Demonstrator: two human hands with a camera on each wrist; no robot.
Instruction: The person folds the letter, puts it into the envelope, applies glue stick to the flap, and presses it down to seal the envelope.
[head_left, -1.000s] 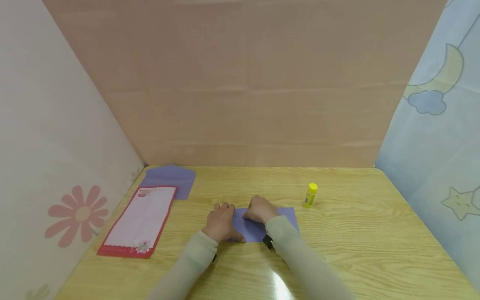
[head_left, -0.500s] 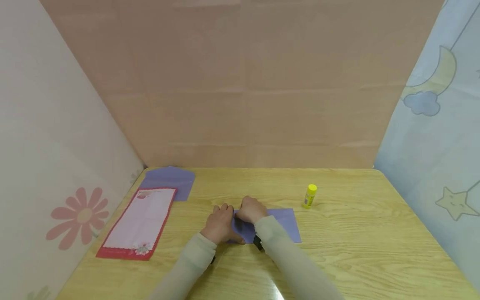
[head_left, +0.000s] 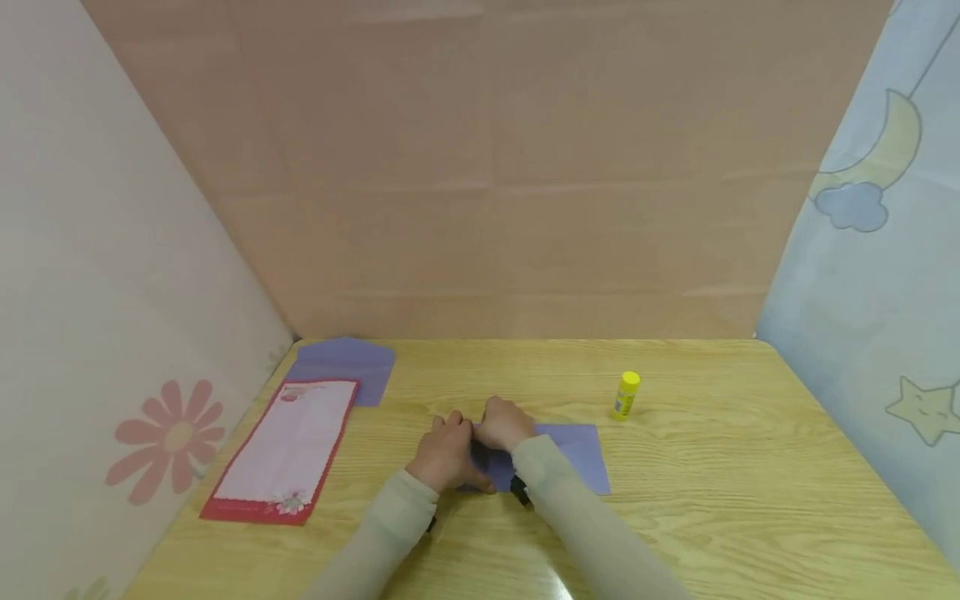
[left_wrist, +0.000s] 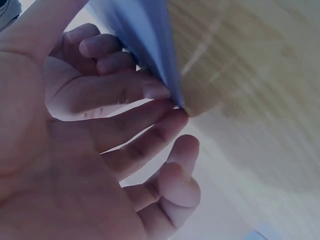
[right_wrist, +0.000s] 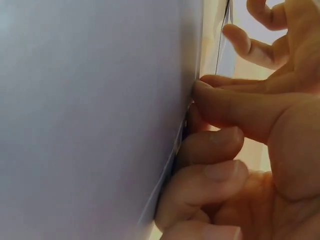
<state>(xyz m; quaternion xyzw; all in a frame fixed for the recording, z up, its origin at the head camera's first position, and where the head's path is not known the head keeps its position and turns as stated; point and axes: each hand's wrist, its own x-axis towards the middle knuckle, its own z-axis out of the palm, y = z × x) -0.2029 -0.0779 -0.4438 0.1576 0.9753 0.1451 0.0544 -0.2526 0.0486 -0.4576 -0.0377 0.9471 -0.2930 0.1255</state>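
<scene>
A purple envelope [head_left: 573, 454] lies on the table in front of me, its left part under both hands. My right hand [head_left: 507, 427] pinches its far edge near the left end; in the right wrist view the thumb [right_wrist: 225, 102] presses at the edge and the other fingers curl below it. At the left end, my left hand [head_left: 444, 457] spreads across the paper, with its thumb by the near edge. In the left wrist view the fingertips of that hand meet the corner of the envelope [left_wrist: 145, 35] beside the right thumb. The covered left end is partly hidden.
A yellow glue stick [head_left: 627, 395] stands right of the envelope. To the left lies a white sheet with a red border [head_left: 281, 446], overlapping another purple envelope [head_left: 345, 357] in the far left corner. Walls of hung cloth or paper [head_left: 480, 208] enclose the table's back and sides.
My right hand has slid left along the envelope's far edge until it meets the left hand. The left hand stays at the left end. The glue stick and the sheet have not moved.
</scene>
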